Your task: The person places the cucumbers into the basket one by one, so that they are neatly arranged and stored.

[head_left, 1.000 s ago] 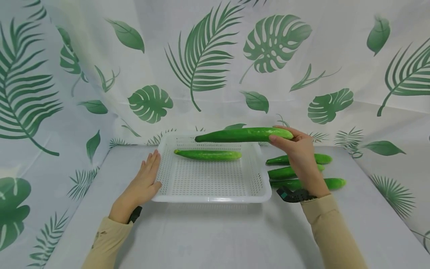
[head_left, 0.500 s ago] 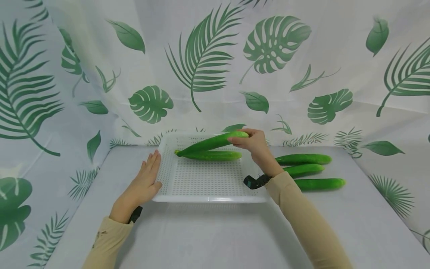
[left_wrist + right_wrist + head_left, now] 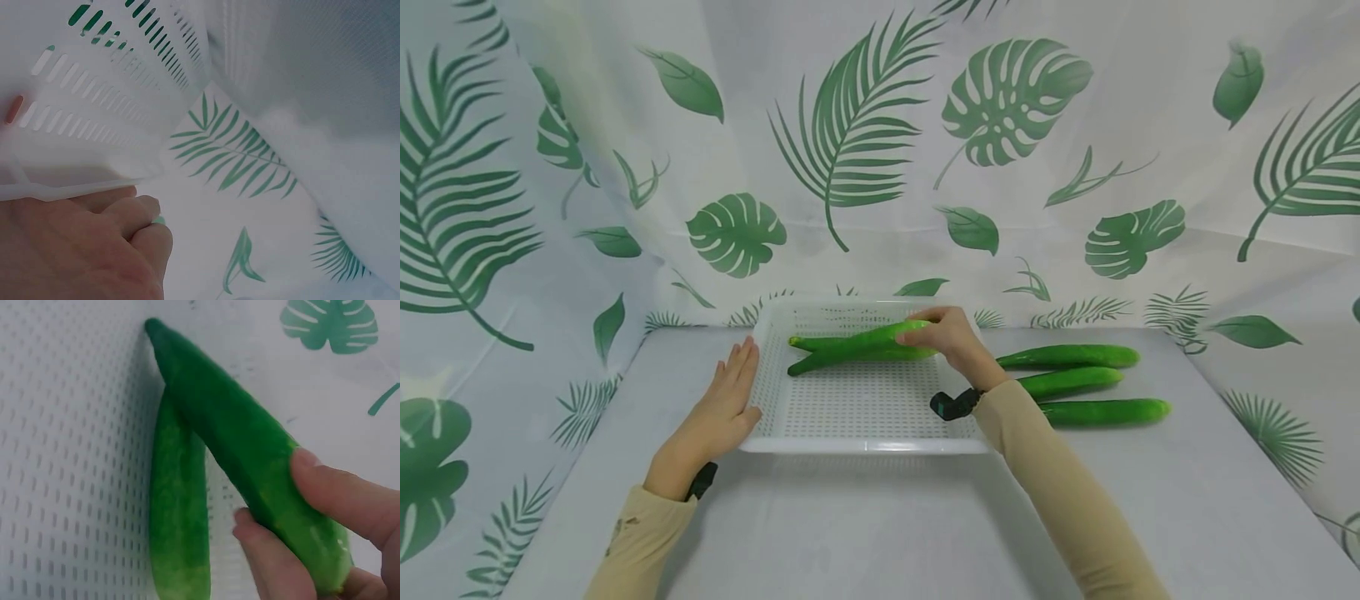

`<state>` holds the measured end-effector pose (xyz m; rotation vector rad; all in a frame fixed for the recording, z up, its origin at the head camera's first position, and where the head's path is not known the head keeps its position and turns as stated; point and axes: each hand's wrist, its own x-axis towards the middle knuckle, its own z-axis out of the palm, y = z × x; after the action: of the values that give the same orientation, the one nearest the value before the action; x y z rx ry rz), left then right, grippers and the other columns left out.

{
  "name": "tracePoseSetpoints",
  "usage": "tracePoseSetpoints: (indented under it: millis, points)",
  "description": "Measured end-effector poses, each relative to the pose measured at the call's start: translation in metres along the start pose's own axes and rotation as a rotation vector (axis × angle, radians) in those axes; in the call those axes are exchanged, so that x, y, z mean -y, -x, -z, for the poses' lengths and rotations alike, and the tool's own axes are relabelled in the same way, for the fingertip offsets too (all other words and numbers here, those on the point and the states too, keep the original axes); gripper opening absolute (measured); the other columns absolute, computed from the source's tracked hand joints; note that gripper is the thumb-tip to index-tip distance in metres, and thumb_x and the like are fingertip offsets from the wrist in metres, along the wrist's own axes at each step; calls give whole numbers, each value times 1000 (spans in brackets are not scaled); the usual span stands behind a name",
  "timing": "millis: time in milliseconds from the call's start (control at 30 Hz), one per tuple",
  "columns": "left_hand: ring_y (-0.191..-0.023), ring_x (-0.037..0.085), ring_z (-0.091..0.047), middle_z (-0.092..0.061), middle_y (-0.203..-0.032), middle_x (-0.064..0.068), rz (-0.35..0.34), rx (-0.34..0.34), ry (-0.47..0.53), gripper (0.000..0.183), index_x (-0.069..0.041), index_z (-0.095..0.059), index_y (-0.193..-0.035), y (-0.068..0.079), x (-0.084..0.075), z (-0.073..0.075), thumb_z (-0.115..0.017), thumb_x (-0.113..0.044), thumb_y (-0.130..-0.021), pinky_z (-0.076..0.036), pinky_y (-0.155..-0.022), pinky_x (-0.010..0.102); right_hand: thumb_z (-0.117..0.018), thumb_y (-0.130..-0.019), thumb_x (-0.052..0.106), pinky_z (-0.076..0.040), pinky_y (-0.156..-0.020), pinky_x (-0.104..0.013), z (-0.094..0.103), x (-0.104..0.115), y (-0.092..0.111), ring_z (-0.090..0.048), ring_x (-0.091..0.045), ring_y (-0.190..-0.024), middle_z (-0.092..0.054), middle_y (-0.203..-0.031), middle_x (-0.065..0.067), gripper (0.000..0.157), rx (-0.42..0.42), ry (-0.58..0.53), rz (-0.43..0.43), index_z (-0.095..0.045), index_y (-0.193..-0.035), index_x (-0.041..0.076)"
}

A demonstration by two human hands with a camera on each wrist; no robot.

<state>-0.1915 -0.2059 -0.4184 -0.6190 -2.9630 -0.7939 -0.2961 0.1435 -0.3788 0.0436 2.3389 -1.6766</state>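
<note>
My right hand (image 3: 946, 337) grips a cucumber (image 3: 857, 345) by its pale end, inside the white plastic basket (image 3: 865, 445). The cucumber slants across a second cucumber (image 3: 181, 525) lying in the basket, its dark tip pointing left. In the right wrist view the thumb and fingers (image 3: 337, 494) wrap the held cucumber from both sides. My left hand (image 3: 722, 408) rests against the basket's left side with its fingers straight. From the left wrist view, that hand (image 3: 87, 250) touches the underside of the basket's rim.
Three more cucumbers (image 3: 1078, 383) lie side by side on the white table (image 3: 865, 525), right of the basket and partly hidden by my right arm. A leaf-patterned curtain (image 3: 880, 150) hangs behind and at both sides.
My right hand has carried the cucumber left and down into the basket, where it now crosses the other cucumber. My left hand stays at the basket's side.
</note>
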Motion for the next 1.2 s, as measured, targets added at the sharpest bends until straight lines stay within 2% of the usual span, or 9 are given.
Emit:
tracePoseSetpoints:
  millis: [100,300,500,633,767,933,1067,1200]
  points:
    - [-150,36,10,5,-164,23,2,3,-1,83,8,0,-155,0,0,1,-48,-7,-90,1,-118,58,-79,-80,3,-52,-95,-39,3,-2,-1,-60,-24,-105,-60,-127,-18,49,29,92,-33,-64,-125,-6]
    - [-150,35,11,8,-164,18,16,13,4,83,7,1,-155,1,-2,2,-48,-6,-90,2,-119,56,-75,-75,-9,-58,-80,-34,4,-10,-7,-62,-21,-86,-64,-118,-24,49,69,298,-72,-63,-122,-13]
    - [-150,35,10,6,-164,21,8,7,2,83,7,0,-155,1,-2,2,-49,-6,-90,1,-119,56,-78,-75,-2,-59,-78,-31,1,-14,-11,-64,-28,-97,-60,-123,-27,53,87,527,-122,-58,-123,-15]
    - [-150,36,10,5,-164,21,3,5,3,83,8,0,-155,1,-2,1,-49,-6,-90,1,-119,57,-78,-76,0,-58,-78,-32,-1,-14,-10,-64,-27,-93,-64,-111,-22,45,97,648,-130,-59,-114,-13]
    - [-150,35,10,6,-164,20,5,1,0,83,7,0,-155,1,-1,1,-49,-6,-89,2,-119,56,-77,-76,1,-57,-75,-32,-2,-12,-7,-61,-23,-85,-65,-97,-15,35,97,720,-121,-60,-104,-9]
    - [-150,37,8,4,-164,23,-4,-15,3,83,9,-2,-155,2,-2,1,-50,-6,-89,1,-119,58,-76,-77,5,-53,-71,-30,-1,-8,-3,-59,-22,-81,-65,-93,-13,31,112,793,-101,-62,-101,-7]
    - [-150,37,8,3,-164,23,1,-12,-3,83,9,-1,-155,2,-3,1,-49,-6,-89,0,-119,57,-75,-81,9,-55,-75,-35,4,0,3,-64,-25,-85,-68,-101,-17,30,135,817,-72,-66,-103,-9]
    - [-150,37,8,3,-164,23,6,-7,-2,83,8,-1,-155,1,-3,0,-49,-7,-89,1,-119,57,-73,-86,12,-55,-86,-44,11,13,13,-66,-34,-100,-65,-117,-24,37,131,787,-29,-65,-114,-11]
